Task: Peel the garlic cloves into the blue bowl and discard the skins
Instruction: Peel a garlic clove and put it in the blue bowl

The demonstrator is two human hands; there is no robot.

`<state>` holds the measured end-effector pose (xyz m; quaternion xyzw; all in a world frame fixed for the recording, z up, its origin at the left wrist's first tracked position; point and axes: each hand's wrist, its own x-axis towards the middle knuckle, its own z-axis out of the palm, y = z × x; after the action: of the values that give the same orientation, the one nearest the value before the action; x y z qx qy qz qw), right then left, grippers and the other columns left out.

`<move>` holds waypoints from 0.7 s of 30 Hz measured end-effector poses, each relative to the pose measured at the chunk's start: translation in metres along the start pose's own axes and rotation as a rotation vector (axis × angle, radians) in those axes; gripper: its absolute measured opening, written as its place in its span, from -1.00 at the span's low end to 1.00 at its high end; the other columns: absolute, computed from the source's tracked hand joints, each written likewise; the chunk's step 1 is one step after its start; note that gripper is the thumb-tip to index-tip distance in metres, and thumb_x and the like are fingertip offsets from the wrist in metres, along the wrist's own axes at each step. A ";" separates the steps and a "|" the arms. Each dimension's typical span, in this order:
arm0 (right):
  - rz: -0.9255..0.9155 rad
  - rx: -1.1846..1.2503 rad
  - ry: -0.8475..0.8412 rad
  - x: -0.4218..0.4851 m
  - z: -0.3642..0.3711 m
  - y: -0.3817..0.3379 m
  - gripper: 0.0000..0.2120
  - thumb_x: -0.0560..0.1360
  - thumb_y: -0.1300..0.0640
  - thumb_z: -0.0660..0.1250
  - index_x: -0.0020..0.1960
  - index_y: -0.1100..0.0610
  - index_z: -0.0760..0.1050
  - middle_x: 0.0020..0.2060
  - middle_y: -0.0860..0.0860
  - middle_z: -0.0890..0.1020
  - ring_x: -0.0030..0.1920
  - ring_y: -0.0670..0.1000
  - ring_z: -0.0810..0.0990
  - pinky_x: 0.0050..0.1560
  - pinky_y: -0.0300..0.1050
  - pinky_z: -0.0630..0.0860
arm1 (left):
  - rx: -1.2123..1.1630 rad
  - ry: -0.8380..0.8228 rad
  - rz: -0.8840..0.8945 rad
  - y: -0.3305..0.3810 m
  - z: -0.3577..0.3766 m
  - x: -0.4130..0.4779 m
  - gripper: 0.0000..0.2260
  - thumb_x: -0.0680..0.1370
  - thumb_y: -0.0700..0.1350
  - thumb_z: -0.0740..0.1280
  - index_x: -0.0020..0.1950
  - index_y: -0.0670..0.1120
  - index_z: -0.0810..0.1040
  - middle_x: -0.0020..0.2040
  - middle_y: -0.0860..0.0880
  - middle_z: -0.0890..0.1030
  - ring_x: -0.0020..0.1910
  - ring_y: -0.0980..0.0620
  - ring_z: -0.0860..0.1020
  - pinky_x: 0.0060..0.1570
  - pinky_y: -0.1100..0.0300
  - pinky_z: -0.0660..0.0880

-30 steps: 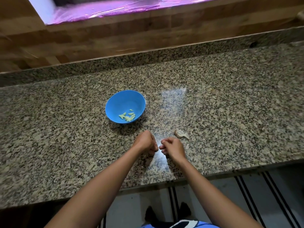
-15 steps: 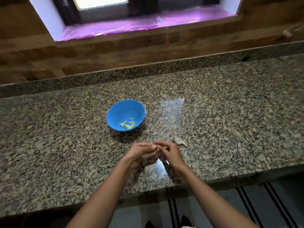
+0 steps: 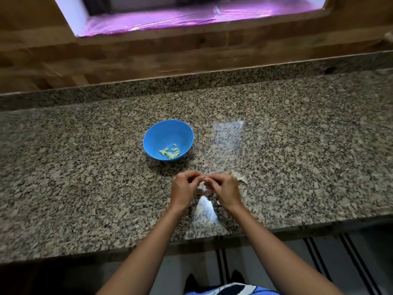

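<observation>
Granite countertop [image 3: 85,167] w/ low granite backsplash [image 3: 148,86] along its far edge; wood wall [image 3: 127,54] above that; purple-lit window sill [image 3: 180,15] topmost; striped floor [image 3: 319,252] below countertop's near edge.

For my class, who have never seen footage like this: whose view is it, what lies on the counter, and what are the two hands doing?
There is no machine here. A camera worn on a person's head looks down at their own bare arms. On the granite counter stands a blue bowl with several peeled garlic cloves in it. Right of the hands lies a pale scrap, apparently garlic skin. The left hand and right hand meet fingertip to fingertip, pinching something small and pale, likely a clove being peeled; it is too hidden to be sure.
</observation>
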<state>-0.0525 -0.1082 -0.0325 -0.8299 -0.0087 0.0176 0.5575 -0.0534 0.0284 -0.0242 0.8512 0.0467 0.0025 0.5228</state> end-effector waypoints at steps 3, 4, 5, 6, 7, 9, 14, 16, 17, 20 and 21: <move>0.187 0.368 -0.077 0.001 -0.004 -0.009 -0.86 0.47 0.33 0.34 -0.01 0.36 0.59 -0.34 0.10 0.65 -0.39 -0.07 0.61 -0.27 -0.20 0.60 | -0.028 -0.009 -0.021 -0.006 0.000 0.005 -0.86 0.49 -0.13 0.42 -0.01 -0.16 0.68 -0.15 -0.01 0.69 -0.15 0.07 0.63 -0.11 0.13 0.57; 0.244 0.482 -0.111 0.000 -0.007 -0.011 -0.87 0.47 0.35 0.32 -0.02 0.38 0.58 -0.35 0.11 0.64 -0.39 -0.06 0.62 -0.28 -0.24 0.60 | -0.089 -0.023 -0.044 -0.004 0.000 0.005 -0.86 0.49 -0.17 0.42 -0.01 -0.19 0.67 -0.14 -0.05 0.69 -0.16 0.07 0.62 -0.12 0.14 0.56; 0.297 0.574 -0.146 0.000 -0.010 -0.013 -0.88 0.48 0.36 0.31 -0.04 0.37 0.58 -0.35 0.12 0.65 -0.39 -0.05 0.63 -0.28 -0.25 0.60 | -0.159 -0.033 -0.066 -0.002 0.000 0.004 -0.88 0.49 -0.22 0.40 -0.02 -0.23 0.66 -0.15 -0.07 0.68 -0.18 0.08 0.61 -0.14 0.17 0.54; 0.349 0.653 -0.176 -0.001 -0.013 -0.014 -0.89 0.48 0.36 0.30 -0.05 0.35 0.58 -0.35 0.12 0.65 -0.38 -0.04 0.63 -0.27 -0.26 0.60 | -0.233 -0.046 -0.090 0.000 0.000 0.003 -0.89 0.49 -0.27 0.39 -0.03 -0.26 0.65 -0.17 -0.08 0.67 -0.20 0.09 0.60 -0.15 0.20 0.54; 0.398 0.715 -0.194 -0.001 -0.016 -0.015 -0.90 0.48 0.36 0.29 -0.06 0.34 0.58 -0.35 0.11 0.66 -0.37 -0.04 0.64 -0.24 -0.25 0.61 | -0.307 -0.062 -0.114 0.002 0.000 0.003 -0.90 0.50 -0.30 0.37 -0.03 -0.28 0.64 -0.19 -0.08 0.66 -0.21 0.10 0.60 -0.16 0.23 0.55; 0.463 0.763 -0.197 -0.002 -0.017 -0.015 -0.89 0.49 0.35 0.29 -0.06 0.34 0.58 -0.34 0.12 0.67 -0.36 -0.03 0.64 -0.22 -0.24 0.61 | -0.405 -0.102 -0.152 0.004 -0.001 0.000 -0.88 0.50 -0.32 0.35 0.00 -0.32 0.62 -0.19 -0.07 0.65 -0.23 0.12 0.60 -0.19 0.29 0.55; 0.510 0.687 -0.147 -0.003 -0.014 -0.012 -0.89 0.47 0.32 0.33 -0.06 0.35 0.58 -0.28 0.17 0.64 -0.38 -0.01 0.63 -0.28 -0.26 0.61 | 0.190 -0.105 0.208 -0.003 -0.006 -0.001 -0.81 0.51 -0.21 0.37 0.11 -0.10 0.64 0.00 0.02 0.66 -0.08 0.14 0.61 -0.06 0.32 0.54; 0.498 0.614 -0.155 -0.003 -0.015 -0.012 -0.91 0.47 0.30 0.34 -0.09 0.32 0.59 -0.29 0.16 0.64 -0.38 -0.02 0.62 -0.28 -0.27 0.60 | 0.306 -0.114 0.309 -0.002 -0.010 -0.003 -0.79 0.51 -0.18 0.38 0.14 -0.08 0.63 0.03 0.09 0.64 -0.07 0.19 0.60 -0.09 0.49 0.48; 0.489 0.583 -0.164 -0.002 -0.015 -0.013 -0.92 0.47 0.29 0.34 -0.10 0.30 0.60 -0.30 0.16 0.64 -0.38 -0.02 0.62 -0.28 -0.27 0.60 | 0.285 -0.123 0.286 -0.002 -0.011 -0.003 -0.77 0.50 -0.16 0.39 0.15 -0.08 0.62 0.02 0.13 0.62 -0.08 0.22 0.59 -0.11 0.54 0.45; 0.466 0.545 -0.199 0.000 -0.018 -0.014 -0.91 0.46 0.29 0.35 -0.09 0.30 0.60 -0.31 0.14 0.65 -0.39 -0.03 0.62 -0.29 -0.26 0.60 | 0.048 -0.148 0.111 -0.003 -0.014 -0.001 -0.78 0.45 -0.15 0.45 0.09 -0.08 0.65 -0.04 0.04 0.68 -0.12 0.22 0.63 -0.08 0.38 0.55; 0.456 0.546 -0.209 0.001 -0.019 -0.015 -0.91 0.46 0.30 0.34 -0.08 0.31 0.60 -0.32 0.14 0.64 -0.40 -0.04 0.62 -0.30 -0.27 0.60 | -0.061 -0.154 0.042 -0.002 -0.013 -0.001 -0.82 0.44 -0.17 0.45 0.03 -0.07 0.66 -0.09 0.01 0.69 -0.14 0.16 0.65 -0.09 0.26 0.59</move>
<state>-0.0509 -0.1204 -0.0115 -0.6247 0.1246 0.2279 0.7364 -0.0550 0.0404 -0.0200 0.8334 -0.0117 -0.0507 0.5503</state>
